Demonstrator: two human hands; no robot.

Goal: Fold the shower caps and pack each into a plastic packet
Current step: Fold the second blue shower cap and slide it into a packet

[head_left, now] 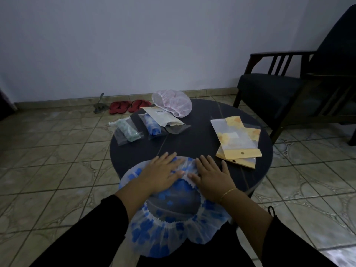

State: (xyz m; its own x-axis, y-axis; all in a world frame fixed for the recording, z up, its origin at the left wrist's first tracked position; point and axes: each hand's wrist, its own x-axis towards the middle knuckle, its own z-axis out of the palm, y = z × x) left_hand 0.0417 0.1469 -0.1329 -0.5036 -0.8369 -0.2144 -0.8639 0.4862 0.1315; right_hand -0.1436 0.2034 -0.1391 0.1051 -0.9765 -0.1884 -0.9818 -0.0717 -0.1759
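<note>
Blue-patterned cap [173, 224]: spread at the tabletop's [202, 135] near edge, part hanging off.
Left hand [163, 171]: fingers straight, pressing the cap flat, gripping nothing.
Right hand [209, 175]: the same, alongside.
Doing it well: probably smooth air outward, then fold elastic edge over evenly.
Packets: green cap packet [128, 132], blue cap packet [153, 125], both filled; yellow packets [238, 138] look empty.
Pink cap [172, 102]: unfolded, far side.

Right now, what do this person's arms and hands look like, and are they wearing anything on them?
Both hands are bare, without gloves. The left hand and right hand come out of long black sleeves pushed back to mid-forearm. A thin gold-coloured chain bracelet circles the right wrist. No rings or watch can be made out in this dim light.
</note>
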